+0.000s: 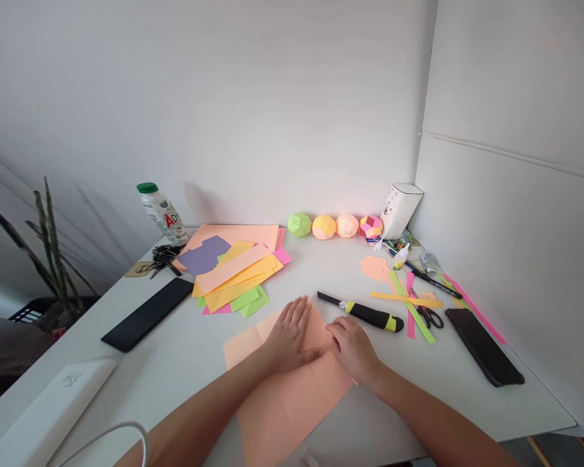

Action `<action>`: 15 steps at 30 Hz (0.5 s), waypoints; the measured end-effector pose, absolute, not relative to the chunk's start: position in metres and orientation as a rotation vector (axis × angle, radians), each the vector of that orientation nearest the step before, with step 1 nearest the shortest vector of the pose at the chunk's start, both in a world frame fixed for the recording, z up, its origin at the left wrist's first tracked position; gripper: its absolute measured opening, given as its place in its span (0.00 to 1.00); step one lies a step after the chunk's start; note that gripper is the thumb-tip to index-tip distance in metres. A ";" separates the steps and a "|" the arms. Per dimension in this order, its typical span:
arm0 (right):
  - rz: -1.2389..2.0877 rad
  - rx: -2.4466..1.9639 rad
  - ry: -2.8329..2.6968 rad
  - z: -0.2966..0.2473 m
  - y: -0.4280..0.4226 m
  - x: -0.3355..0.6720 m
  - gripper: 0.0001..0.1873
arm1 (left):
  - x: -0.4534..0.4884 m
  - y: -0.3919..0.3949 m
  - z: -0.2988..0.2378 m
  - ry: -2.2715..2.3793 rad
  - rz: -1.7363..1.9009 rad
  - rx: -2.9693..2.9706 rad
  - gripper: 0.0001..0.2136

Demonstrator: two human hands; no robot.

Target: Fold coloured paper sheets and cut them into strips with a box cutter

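A peach sheet of paper (292, 402) with crease lines lies on the table in front of me, its upper part folded over. My left hand (288, 334) rests flat on this folded part, fingers stretched out and thumb spread to the right. At the sheet's right edge, my right hand (353, 347) has its fingers curled together on the fold; the fingertips are partly hidden. Just beyond the right hand lies a black and lime utility knife (374, 316), touched by neither hand.
Coloured paper pieces (238, 272) are piled at back left, near a bottle (163, 214) and a black slab (148, 314). Several paper polyhedra (324, 227) line the wall. Paper strips (411, 305), scissors (431, 318), a glue bottle (401, 257) and a phone (484, 347) lie right.
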State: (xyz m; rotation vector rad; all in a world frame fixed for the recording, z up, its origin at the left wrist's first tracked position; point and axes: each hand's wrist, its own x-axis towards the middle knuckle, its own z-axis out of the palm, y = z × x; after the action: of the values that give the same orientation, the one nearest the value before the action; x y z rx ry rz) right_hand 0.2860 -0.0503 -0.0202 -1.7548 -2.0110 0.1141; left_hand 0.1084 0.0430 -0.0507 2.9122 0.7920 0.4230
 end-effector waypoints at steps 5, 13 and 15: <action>0.107 -1.761 -2.022 -0.018 -0.051 0.287 0.15 | 0.109 0.043 -0.050 0.798 0.428 2.909 0.47; 0.146 -1.747 -2.066 -0.014 -0.052 0.285 0.15 | 0.109 0.044 -0.052 0.778 0.430 2.902 0.47; 0.157 -1.752 -2.072 -0.013 -0.052 0.284 0.15 | 0.109 0.044 -0.051 0.783 0.430 2.893 0.46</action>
State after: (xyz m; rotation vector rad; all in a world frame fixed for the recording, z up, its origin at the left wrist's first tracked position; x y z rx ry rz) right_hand 0.2835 -0.0520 -0.0128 -1.7522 -2.0725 0.1567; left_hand 0.1093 0.0443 -0.0511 2.8935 0.7834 0.4303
